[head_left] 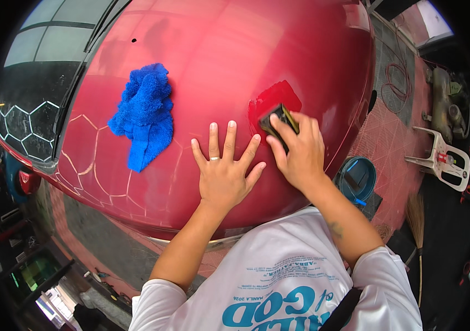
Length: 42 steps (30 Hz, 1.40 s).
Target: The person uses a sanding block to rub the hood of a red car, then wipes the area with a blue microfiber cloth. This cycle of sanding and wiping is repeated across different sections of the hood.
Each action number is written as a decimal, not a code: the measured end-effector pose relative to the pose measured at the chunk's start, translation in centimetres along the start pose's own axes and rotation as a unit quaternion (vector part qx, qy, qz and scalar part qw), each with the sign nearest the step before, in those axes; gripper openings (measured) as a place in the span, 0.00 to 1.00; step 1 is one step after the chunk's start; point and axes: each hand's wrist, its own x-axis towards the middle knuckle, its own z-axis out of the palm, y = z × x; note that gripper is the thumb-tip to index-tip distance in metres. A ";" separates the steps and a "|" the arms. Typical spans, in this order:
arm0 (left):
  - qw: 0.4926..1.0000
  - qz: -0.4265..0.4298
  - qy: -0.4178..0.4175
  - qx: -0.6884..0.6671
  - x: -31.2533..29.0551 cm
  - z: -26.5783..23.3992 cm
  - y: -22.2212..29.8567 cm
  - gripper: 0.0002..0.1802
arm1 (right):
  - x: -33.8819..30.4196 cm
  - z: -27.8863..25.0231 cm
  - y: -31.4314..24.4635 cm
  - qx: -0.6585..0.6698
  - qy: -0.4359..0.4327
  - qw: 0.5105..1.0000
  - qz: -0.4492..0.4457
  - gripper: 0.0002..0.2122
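My right hand (302,151) grips a small dark applicator block (279,126) with a yellowish edge and presses it to a red car hood (207,83). Around the block's far side lies a glossy, deeper-red wet patch (275,100). Spread flat on the hood to the left is my left hand (225,168), fingers apart, a ring on one of them, holding nothing. A crumpled blue microfibre towel (145,113) rests on the hood beyond my left hand. The face of the block against the paint is hidden.
The windshield (42,83) and a wiper lie at the left. Right of the car, a blue bucket (357,179), a white plastic chair (444,160), a broom (415,220), an air compressor tank (441,99) and a coiled hose (397,83) occupy the floor.
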 end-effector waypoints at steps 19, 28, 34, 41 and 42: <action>1.000 -0.003 -0.002 -0.009 0.0 0.1 -0.1 0.38 | -0.4 -0.2 -0.2 -0.003 0.039 0.999 -0.028 0.22; 1.000 -0.002 0.010 -0.009 0.0 0.1 -0.2 0.39 | -0.1 -0.6 -0.4 -0.020 -0.008 1.000 -0.015 0.21; 1.000 -0.002 -0.004 -0.005 0.0 0.1 -0.1 0.39 | 0.1 -0.7 -0.5 -0.020 0.039 0.999 -0.015 0.23; 1.000 -0.006 -0.013 0.000 0.0 0.0 -0.1 0.39 | 0.3 -0.4 -0.8 -0.039 0.055 0.998 -0.015 0.21; 1.000 -0.005 -0.015 -0.001 0.0 0.0 -0.1 0.39 | 0.3 -0.5 -0.8 -0.033 0.050 0.998 -0.015 0.21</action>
